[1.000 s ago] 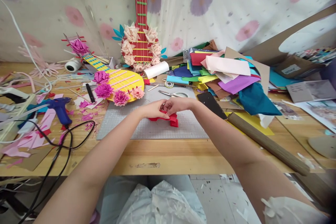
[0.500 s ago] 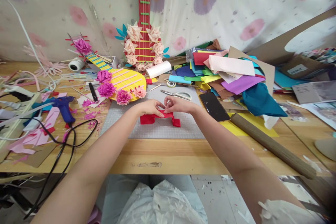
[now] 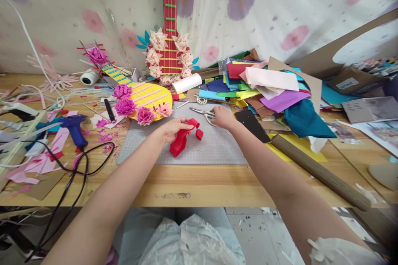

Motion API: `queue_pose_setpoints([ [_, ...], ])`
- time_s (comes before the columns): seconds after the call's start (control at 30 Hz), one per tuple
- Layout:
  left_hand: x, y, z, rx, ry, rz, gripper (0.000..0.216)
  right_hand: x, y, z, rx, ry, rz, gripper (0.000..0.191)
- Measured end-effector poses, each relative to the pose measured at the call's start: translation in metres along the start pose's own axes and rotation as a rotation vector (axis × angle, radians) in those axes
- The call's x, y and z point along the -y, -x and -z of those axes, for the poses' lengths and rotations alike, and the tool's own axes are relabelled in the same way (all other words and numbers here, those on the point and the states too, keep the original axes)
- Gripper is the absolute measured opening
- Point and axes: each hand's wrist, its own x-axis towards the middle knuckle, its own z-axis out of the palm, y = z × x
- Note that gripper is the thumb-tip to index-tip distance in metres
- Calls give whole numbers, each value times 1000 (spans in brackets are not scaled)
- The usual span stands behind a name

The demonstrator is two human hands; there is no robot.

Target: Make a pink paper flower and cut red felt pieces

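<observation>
My left hand point(image 3: 175, 128) pinches a strip of red crepe paper point(image 3: 178, 143) between thumb and fingers. The strip hangs folded over the grey cutting mat point(image 3: 161, 155), with its short end curled to the right. My right hand point(image 3: 222, 117) is closed over the handles of a pair of scissors point(image 3: 201, 111) lying on the mat. Their blades point left and look slightly apart. Part of the white handle shows below my fingers, and the rest is covered by the hand.
A yellow paper guitar point(image 3: 151, 99) with flowers lies behind the mat, and a red one point(image 3: 169, 56) leans on the wall. At left sits a blue glue gun point(image 3: 76, 128) with cords. Rightward are a phone point(image 3: 252, 126), a brown roll point(image 3: 320, 172) and piled coloured paper point(image 3: 273, 80).
My right hand has let go of the red paper and moved right onto the scissors. The left hand keeps the strip, which now hangs folded rather than stretched between both hands.
</observation>
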Motion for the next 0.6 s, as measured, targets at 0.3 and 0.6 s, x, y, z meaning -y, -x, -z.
queue_pose_setpoints([
  [0.3, 18, -6, -21, -194, 266, -193, 23, -21, 20, 31, 148, -589, -23, 25],
  [0.6, 24, -11, -24, -283, 282, -224, 30, -40, 60, 46, 506, -749, 195, 51],
])
